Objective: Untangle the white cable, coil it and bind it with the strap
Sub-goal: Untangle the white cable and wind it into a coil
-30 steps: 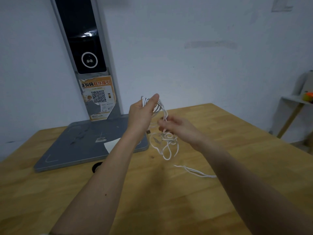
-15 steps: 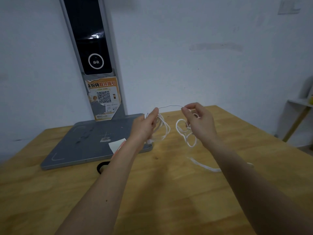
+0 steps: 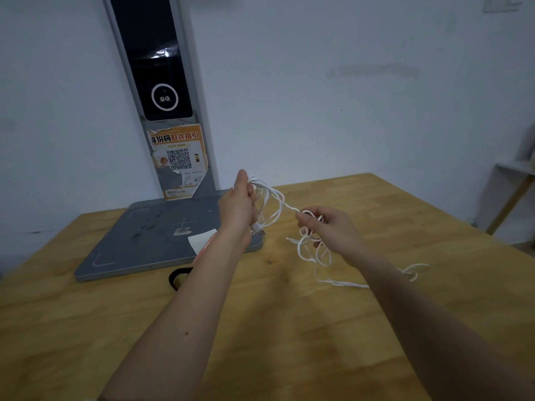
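A: What has changed since half a second ago?

B: The right hand [image 3: 328, 227] has dropped lower and away from the left hand [image 3: 238, 208], so the short stretch of white cable [image 3: 275, 209] between them now slopes down from left to right instead of running level. More loose loops hang under the right hand than before.

A: Count things for me, nearest first.

B: Two bare forearms reach in from the near edge over one wooden bench [image 3: 289, 328]. One dark strap [image 3: 177, 277], a small black ring, lies on the bench, partly hidden behind the left forearm. One cable, one grey base plate [image 3: 150, 241] with a white paper slip [image 3: 199, 241] on it, and farthest back one upright panel [image 3: 162, 82] with a QR sticker [image 3: 179, 160] against the wall.

A: And each grip?

B: The left grip is a closed fist around a bundle of cable turns, thumb up; the loops droop from it, and a plug end pokes out below the fist. The right grip pinches the cable between thumb and fingertips, the other fingers curled around a tangle.

A: Where does the rest of the cable go?

B: From the right hand, loops hang down to the bench, then the tail trails right along the wood, passing behind the right forearm to a small knot-like loop.
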